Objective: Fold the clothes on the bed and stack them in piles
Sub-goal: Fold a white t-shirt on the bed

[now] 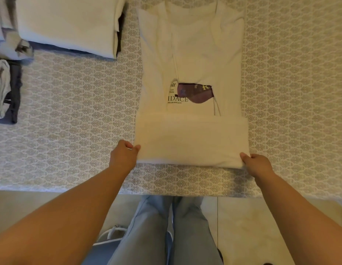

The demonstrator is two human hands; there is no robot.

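A person's left hand (124, 155) and right hand (259, 162) each pinch a near corner of a cream T-shirt (191, 60) spread on a patterned bed (80, 104), its sleeves already turned in and its lower band doubled up toward the printed chest. Each grip is closed on the cloth, thumb on top and fingers curled beneath the folded edge, though how far the fingers reach under cannot be seen from above. The shirt lies directly ahead of the person, collar at the far end, near the bed's front edge. It looks light, thin and limp: cloth that will sag between two holds and slide on itself, so the outer corners of the fold are the sensible places to hold it, keeping the edge taut and level as it is carried toward the collar. A folded pile (68, 25) of pale and dark garments waits at the far left, well apart, with more rolled pieces (5, 88) beside it.
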